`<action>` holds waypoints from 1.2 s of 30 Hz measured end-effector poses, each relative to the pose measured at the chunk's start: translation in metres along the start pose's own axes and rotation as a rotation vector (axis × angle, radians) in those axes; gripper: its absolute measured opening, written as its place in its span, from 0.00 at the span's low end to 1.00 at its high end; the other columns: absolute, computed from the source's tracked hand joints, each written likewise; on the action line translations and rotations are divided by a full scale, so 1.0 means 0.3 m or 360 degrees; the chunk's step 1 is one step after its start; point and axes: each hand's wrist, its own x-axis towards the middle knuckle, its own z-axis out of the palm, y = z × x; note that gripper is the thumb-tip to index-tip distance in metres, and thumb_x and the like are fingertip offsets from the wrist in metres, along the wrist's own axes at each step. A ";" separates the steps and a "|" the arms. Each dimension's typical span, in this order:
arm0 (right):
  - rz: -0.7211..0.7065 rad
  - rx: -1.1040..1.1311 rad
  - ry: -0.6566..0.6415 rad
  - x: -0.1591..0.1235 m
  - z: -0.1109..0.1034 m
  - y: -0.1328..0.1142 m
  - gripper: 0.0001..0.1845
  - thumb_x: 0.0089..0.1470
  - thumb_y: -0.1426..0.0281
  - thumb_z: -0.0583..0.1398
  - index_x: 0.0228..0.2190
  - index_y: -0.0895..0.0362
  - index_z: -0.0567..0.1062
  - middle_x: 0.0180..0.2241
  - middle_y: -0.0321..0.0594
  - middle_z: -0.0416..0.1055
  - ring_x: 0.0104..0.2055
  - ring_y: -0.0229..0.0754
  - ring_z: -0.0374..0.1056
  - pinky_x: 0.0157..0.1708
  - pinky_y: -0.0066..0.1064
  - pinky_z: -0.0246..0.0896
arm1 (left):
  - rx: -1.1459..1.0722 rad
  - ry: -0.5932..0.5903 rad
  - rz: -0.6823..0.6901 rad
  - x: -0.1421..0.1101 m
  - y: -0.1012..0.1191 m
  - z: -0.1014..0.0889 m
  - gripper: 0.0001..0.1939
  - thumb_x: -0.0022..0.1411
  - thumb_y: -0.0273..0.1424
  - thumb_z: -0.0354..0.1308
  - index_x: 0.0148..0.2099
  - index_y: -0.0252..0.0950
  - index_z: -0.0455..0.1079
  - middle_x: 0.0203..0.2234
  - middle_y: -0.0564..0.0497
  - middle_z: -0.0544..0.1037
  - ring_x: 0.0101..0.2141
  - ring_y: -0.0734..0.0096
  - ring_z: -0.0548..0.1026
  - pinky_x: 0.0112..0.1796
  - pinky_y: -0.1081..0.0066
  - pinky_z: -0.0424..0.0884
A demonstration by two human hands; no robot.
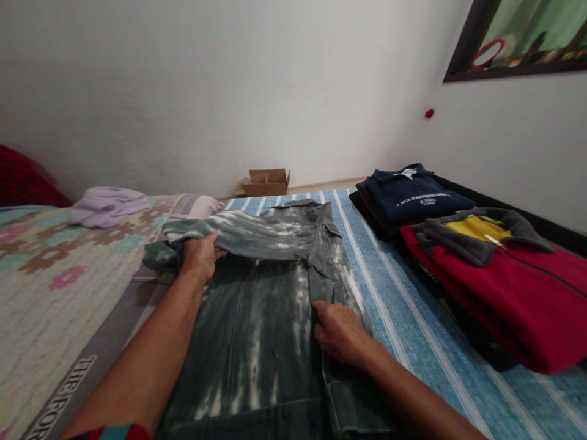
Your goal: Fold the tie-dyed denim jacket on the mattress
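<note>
left hand (200, 255) gripping jacket (257, 318) sleeve, blanket (68, 391) perhaps "THE FOR"

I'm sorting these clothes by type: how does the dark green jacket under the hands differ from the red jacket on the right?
The dark green jacket is bleach-streaked denim; the red jacket looks like plain fleece with a grey collar. The green one lies spread out, its sleeve gripped by the left hand and its side pressed by the right hand; the red one sits folded and untouched. Both lie on the blue striped bedspread.
</note>
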 end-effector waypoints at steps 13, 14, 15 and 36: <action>-0.0043 0.0099 0.0016 -0.012 0.013 0.008 0.15 0.54 0.67 0.54 0.42 0.59 0.72 0.37 0.50 0.75 0.39 0.50 0.71 0.33 0.34 0.57 | 0.0252 -0.0007 -0.0088 -0.015 -0.064 -0.016 0.09 0.59 0.22 0.56 0.44 0.27 0.66 0.28 0.53 0.73 0.28 0.75 0.73 0.35 0.64 0.74; -0.0072 0.0137 0.0027 -0.012 0.011 0.013 0.15 0.54 0.66 0.54 0.42 0.59 0.72 0.36 0.49 0.75 0.38 0.49 0.71 0.33 0.33 0.57 | 0.0282 -0.0035 -0.0109 -0.023 -0.071 -0.017 0.10 0.59 0.23 0.56 0.44 0.27 0.66 0.28 0.52 0.74 0.28 0.75 0.73 0.35 0.63 0.74; -0.0118 0.0200 0.0028 -0.013 0.009 0.021 0.16 0.54 0.65 0.55 0.42 0.59 0.72 0.35 0.47 0.75 0.37 0.47 0.70 0.33 0.32 0.57 | 0.0311 -0.0074 -0.0135 -0.032 -0.079 -0.019 0.11 0.59 0.24 0.56 0.45 0.27 0.66 0.29 0.52 0.74 0.28 0.74 0.73 0.35 0.62 0.74; -0.0653 0.0758 0.0400 -0.179 -0.007 0.186 0.14 0.59 0.69 0.50 0.38 0.55 0.75 0.30 0.39 0.72 0.35 0.39 0.67 0.36 0.31 0.61 | 0.1657 -0.1830 0.1380 -0.726 -0.134 -0.113 0.13 0.61 0.31 0.51 0.48 0.37 0.69 0.52 0.44 0.71 0.54 0.61 0.66 0.53 0.61 0.63</action>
